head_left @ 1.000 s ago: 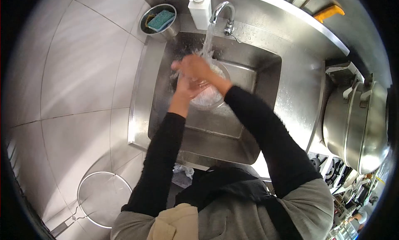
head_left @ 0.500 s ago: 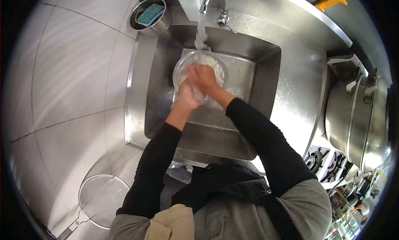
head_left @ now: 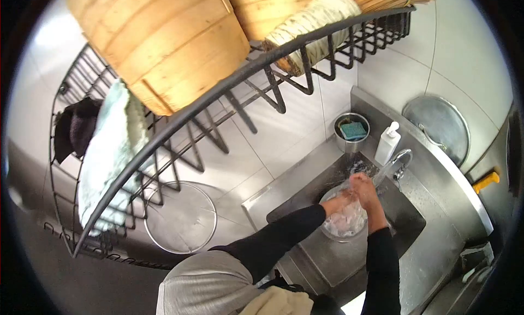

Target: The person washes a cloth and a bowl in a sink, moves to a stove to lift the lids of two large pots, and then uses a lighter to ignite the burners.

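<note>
A round bowl [head_left: 343, 240] with whitish contents sits in the steel sink [head_left: 305, 255]. My left hand [head_left: 339, 202] reaches in from the left, over the bowl; its fingers are mostly hidden behind my right hand. My right hand [head_left: 364, 189] is closed at the bowl's far edge, fingers curled against my left hand. Whatever may lie between them is hidden. Beside the hands, water runs from the curved tap [head_left: 405, 154].
A black wire rack [head_left: 196, 105] hangs at upper left, bearing wooden tubs [head_left: 169, 37] and a pale cloth [head_left: 112, 162]. Behind the sink stand a metal pot [head_left: 349, 146] with a sponge [head_left: 353, 130] and a white pump bottle [head_left: 387, 145]. A round strainer [head_left: 180, 219] hangs left; a lid [head_left: 436, 127] leans behind.
My view has swung up and left, bringing the rack into sight and shifting the sink to the lower right. Both hands remain together at the bowl, with water still running.
</note>
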{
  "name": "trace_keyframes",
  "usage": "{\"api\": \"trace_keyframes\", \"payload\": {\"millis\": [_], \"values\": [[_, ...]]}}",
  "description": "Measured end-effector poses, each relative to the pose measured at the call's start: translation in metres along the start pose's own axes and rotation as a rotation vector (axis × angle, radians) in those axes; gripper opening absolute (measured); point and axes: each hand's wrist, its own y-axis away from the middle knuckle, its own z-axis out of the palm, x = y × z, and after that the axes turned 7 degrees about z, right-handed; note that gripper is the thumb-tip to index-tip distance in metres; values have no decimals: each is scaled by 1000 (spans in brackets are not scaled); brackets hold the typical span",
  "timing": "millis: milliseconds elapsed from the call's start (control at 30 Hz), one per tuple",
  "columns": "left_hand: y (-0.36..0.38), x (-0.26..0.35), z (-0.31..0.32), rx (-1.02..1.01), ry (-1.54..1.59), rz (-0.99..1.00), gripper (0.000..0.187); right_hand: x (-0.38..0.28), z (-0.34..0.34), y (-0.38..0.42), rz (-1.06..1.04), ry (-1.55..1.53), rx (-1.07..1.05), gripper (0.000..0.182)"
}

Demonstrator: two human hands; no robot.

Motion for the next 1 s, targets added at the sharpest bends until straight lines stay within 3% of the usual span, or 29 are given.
{"api": "trace_keyframes", "payload": {"millis": [67,100,133,167,233,267,333,400,467,533,567,600,633,667,700,733,767,800,833,867,900,933,967,1000], "values": [[-21,-19,13,-58,-70,228,26,-1,2,29,-454,-325,-289,34],[-27,6,27,-94,-346,398,22,3,-17,31,-583,-164,-106,41],[-31,27,36,-124,-624,574,18,11,-30,33,-600,-159,-115,41],[-33,37,41,-105,-635,592,18,24,-37,32,-799,12,157,43],[-41,64,46,-198,-665,537,20,28,-39,44,-1032,201,404,46],[-26,82,48,-168,-661,558,20,33,-41,59,-919,101,198,45],[7,105,64,-169,-561,409,26,26,-61,82,-789,40,48,45],[8,81,61,-115,-303,439,28,-13,-78,114,-341,937,116,43],[32,89,61,71,-492,476,23,-23,-70,122,-326,894,283,44],[33,71,56,126,-231,598,36,5,-76,75,-602,808,424,51],[39,58,50,117,-433,673,57,24,-89,41,-800,913,470,51],[46,45,48,41,-455,565,76,9,-78,72,-788,591,345,48],[58,47,52,-20,-464,329,87,-7,-68,88,-491,426,275,46],[73,61,66,-19,-536,157,94,7,-68,66,-677,662,430,45],[76,53,70,-52,-478,198,88,-7,-52,80,-320,377,233,41],[63,47,72,-66,-427,253,82,-11,-45,78,-152,190,51,35],[36,36,63,-125,-604,209,74,-19,-40,83,-266,331,7,33],[14,32,58,-89,-517,144,66,-17,-38,82,-373,470,-53,32],[-7,29,52,-48,-429,82,58,-8,-47,68,-339,459,-41,32],[-22,40,51,90,-85,-3,51,4,-58,52,-417,178,117,36],[-43,47,49,88,-52,137,46,18,-65,45,-493,-102,281,41],[-53,52,46,87,-13,287,42,10,-63,58,-221,-235,255,46],[-47,66,45,77,-10,263,42,2,-60,71,49,-381,251,51],[-42,88,45,-122,209,163,44,4,-58,64,170,-493,179,52]]}}
